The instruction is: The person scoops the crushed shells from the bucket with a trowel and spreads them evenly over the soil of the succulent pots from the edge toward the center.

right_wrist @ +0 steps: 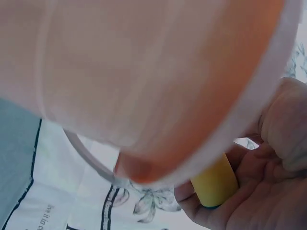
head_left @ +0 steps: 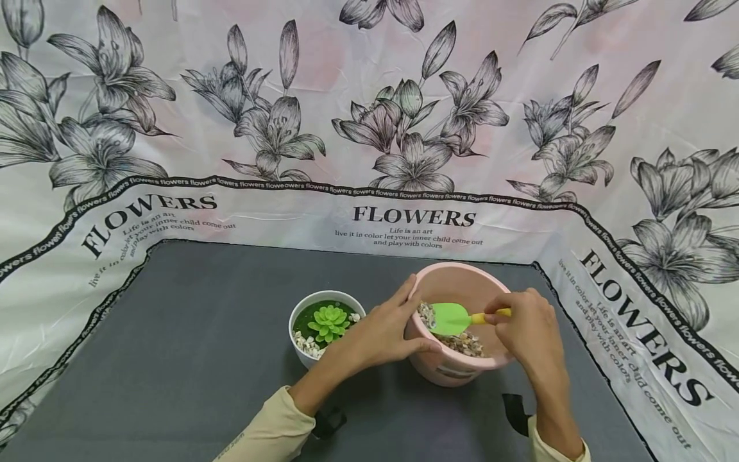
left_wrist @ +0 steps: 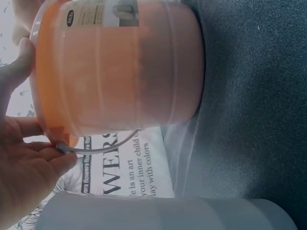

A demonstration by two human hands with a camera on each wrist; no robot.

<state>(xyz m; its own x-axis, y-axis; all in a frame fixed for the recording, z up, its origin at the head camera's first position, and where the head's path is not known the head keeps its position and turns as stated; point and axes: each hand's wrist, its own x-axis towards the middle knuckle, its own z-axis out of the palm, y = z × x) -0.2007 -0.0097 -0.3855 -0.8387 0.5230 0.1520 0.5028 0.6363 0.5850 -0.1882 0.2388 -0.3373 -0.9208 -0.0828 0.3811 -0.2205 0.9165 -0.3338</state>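
A pink bucket [head_left: 455, 372] stands on the dark table, with small mixed pebbles [head_left: 465, 344] lying inside. My left hand [head_left: 378, 330] holds its rim on the left side; in the left wrist view the thumb and fingers [left_wrist: 41, 155] lie at the rim beside the grey wire handle [left_wrist: 103, 150]. My right hand [head_left: 528, 324] grips the yellow handle of a small green trowel [head_left: 451, 319]. The trowel's blade is inside the bucket, over the pebbles. In the right wrist view the yellow trowel handle [right_wrist: 216, 184] shows among the fingers, while the bucket hides the blade.
Left of the bucket stands a white pot [head_left: 301, 350] with a green succulent [head_left: 330, 323] and white stones. Its lower part is behind my left forearm. Black tape pieces [head_left: 516, 414] lie near the front. A flower-printed cloth [head_left: 416, 218] borders the grey table [head_left: 190, 333].
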